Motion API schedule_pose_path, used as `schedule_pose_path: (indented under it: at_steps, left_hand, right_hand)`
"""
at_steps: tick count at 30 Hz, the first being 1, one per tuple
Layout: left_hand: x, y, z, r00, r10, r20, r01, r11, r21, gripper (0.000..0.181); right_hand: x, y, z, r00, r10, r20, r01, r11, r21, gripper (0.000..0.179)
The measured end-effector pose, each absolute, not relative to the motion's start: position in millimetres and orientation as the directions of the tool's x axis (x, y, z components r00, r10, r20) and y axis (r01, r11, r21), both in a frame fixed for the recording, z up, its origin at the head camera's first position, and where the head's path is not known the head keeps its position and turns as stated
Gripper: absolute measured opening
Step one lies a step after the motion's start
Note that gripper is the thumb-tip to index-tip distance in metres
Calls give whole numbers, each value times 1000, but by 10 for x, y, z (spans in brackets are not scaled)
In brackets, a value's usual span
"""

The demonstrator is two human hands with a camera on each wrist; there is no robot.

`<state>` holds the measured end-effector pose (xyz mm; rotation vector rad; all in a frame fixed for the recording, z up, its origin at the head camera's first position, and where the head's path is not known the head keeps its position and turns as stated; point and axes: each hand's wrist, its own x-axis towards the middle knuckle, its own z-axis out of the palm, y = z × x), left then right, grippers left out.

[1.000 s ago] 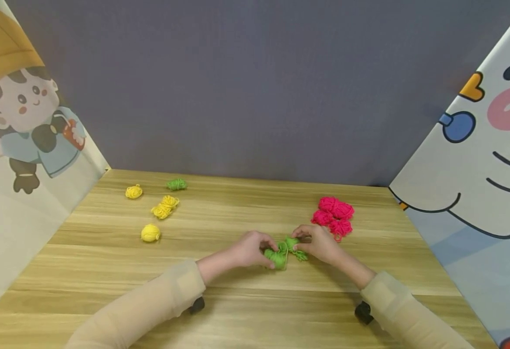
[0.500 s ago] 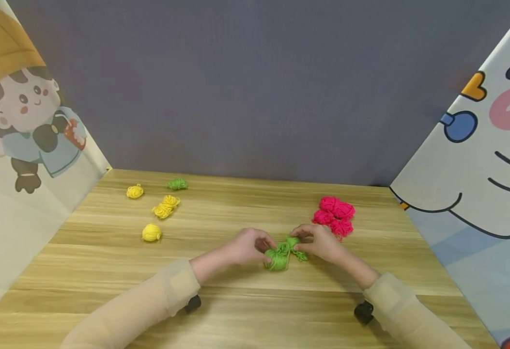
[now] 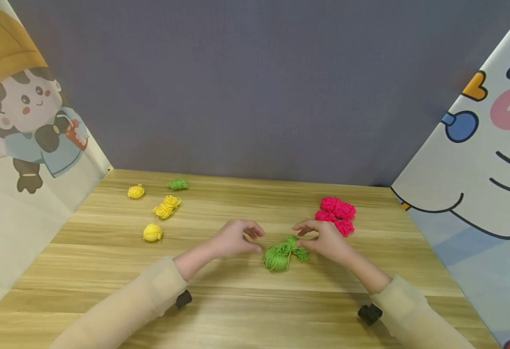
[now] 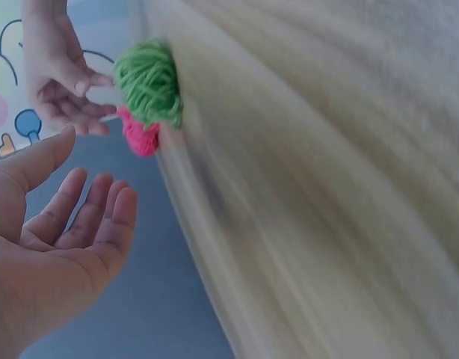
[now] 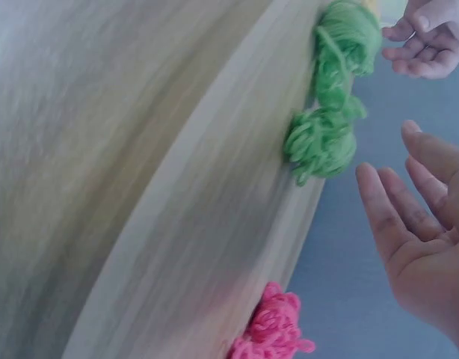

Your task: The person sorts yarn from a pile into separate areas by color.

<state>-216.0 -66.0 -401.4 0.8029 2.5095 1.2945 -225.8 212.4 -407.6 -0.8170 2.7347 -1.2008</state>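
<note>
Since the earlier frame the left hand (image 3: 233, 238) has drawn off toward 9 o'clock from the green yarn (image 3: 277, 257). The left wrist view shows its bare palm, fingers loosely bent; the right wrist view shows the right hand (image 3: 326, 241) spread, apart from the yarn, a gap the head view hides. The green yarn lies between 3 and 4 o'clock from the left hand, between 8 and 9 from the right. On the wood-grained tabletop (image 3: 237, 310), yellow yarn (image 3: 166, 207) sits toward 10 o'clock, pink yarn (image 3: 337, 208) toward 2; a grey wall (image 3: 255, 87) stands at 12.
</note>
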Motion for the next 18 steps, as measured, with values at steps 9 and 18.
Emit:
schedule_pose_path:
  at_steps: [9,18]
  left_hand:
    - [-2228,-857,-3848,-838,535,104,415,503,758,38]
    - [-2354,-1087,-3697,-866,473,164,426,525,737,36]
  right_hand:
    - [-2118,2072,-3986,-841,-514,167,-483,577,-658,32]
    - [-1976,1970,-3951,-851,-497,172,-469,572,-673,33]
